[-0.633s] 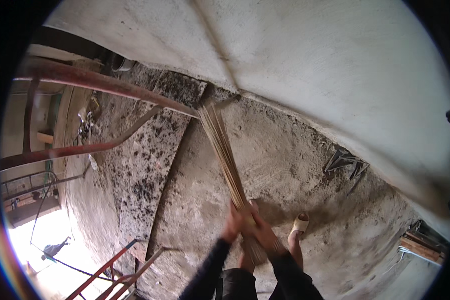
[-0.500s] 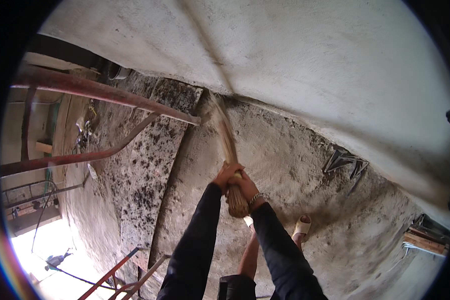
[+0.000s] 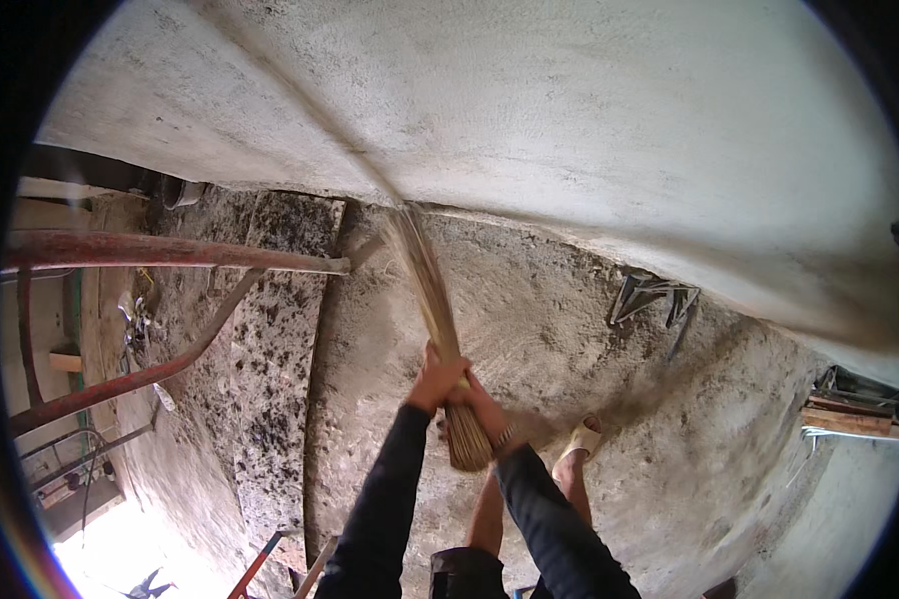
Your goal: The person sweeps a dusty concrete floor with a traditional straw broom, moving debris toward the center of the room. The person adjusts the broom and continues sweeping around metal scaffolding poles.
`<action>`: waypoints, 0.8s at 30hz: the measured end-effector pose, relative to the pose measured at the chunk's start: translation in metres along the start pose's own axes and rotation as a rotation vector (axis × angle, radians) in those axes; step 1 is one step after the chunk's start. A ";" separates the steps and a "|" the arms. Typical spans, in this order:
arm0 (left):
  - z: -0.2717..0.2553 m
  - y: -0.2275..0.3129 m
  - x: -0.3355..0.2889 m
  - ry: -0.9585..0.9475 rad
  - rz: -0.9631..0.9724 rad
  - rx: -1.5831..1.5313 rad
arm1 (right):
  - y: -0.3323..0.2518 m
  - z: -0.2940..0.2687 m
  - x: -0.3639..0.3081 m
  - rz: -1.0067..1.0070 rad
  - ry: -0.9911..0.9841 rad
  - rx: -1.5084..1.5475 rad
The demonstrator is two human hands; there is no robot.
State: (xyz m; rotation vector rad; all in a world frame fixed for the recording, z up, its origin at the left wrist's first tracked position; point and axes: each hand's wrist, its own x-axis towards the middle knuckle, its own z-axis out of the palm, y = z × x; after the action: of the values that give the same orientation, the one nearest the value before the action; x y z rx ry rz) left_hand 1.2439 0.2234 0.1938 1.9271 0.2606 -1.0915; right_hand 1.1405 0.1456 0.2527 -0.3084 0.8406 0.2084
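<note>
Both of my hands are wrapped round a straw broom made of long thin tan stalks. My left hand grips it slightly higher, and my right hand closes on it just beside and below, the two hands touching. The thick bound butt of the stalks sticks out beneath my hands toward me. Its spread tips reach the foot of the white wall, where they blur a little. Under the broom lies a rough, dusty floor.
Red metal tubes of a frame jut in from the left over a speckled board. Angled metal pieces lie against the wall at right. Wooden planks are stacked at the far right. My sandalled foot stands behind my right arm.
The view has shifted, so the wall and frame sit differently. My hands have come lower in the picture with the broom, and its tips still meet the wall's foot.
</note>
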 end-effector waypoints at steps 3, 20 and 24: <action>0.030 0.022 0.025 -0.599 -0.283 -0.061 | -0.006 -0.009 0.012 -0.172 0.160 0.101; 0.047 0.003 0.012 -0.938 0.079 0.021 | 0.002 -0.022 -0.015 -0.271 0.320 0.156; 0.117 -0.041 -0.050 -0.738 0.406 0.305 | 0.000 -0.042 -0.118 -0.248 0.391 0.180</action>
State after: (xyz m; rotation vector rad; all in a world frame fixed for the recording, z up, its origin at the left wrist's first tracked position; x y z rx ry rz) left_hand 1.1225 0.1684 0.1819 1.5851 -0.7053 -1.5190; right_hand 1.0341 0.1240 0.3156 -0.2854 1.1886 -0.1646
